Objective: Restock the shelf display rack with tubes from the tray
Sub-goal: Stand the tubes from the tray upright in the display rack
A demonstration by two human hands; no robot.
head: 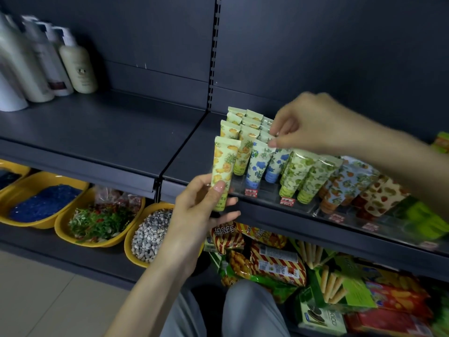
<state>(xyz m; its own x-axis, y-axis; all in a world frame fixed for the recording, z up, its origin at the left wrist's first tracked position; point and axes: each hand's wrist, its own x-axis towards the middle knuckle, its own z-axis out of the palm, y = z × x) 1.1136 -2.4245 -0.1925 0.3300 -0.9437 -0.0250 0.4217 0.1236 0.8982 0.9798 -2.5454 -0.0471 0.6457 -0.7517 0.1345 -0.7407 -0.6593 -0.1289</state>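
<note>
Where the dark shelving unit (315,45) filled the view, its middle shelf (97,132) carried pale pump bottles (77,66) at the far left. To the right of the slotted upright, the same shelf carried a clear display rack (264,188) set along the front edge. Below that shelf stood yellow tubs (48,175) of blue granules, green shreds and grey pebbles, with a heap of snack packs (274,261) beside them on the right. Within the rack the tubes stood cap-down in rows running front to back: yellow pineapple tubes (245,154) at the left, then blue-flowered, green-leaved (298,171), orange-fruited (345,183) and strawberry-printed (384,193) ones toward the right. My left hand (199,203) was just in front of the rack's left end and gripped one pineapple tube (224,166) upright. The thumb lay across its lower front, the fingers curled behind, and the crimped end was uppermost. My right hand (306,122) extended in from the right above the rack. Its thumb and forefinger were closed in a pinch on the crimped top of the front blue-flowered tube (258,161), which stood in its row, and the other fingers were folded. Small red-and-white price tags (251,192) lay on the rack's front lip.
</note>
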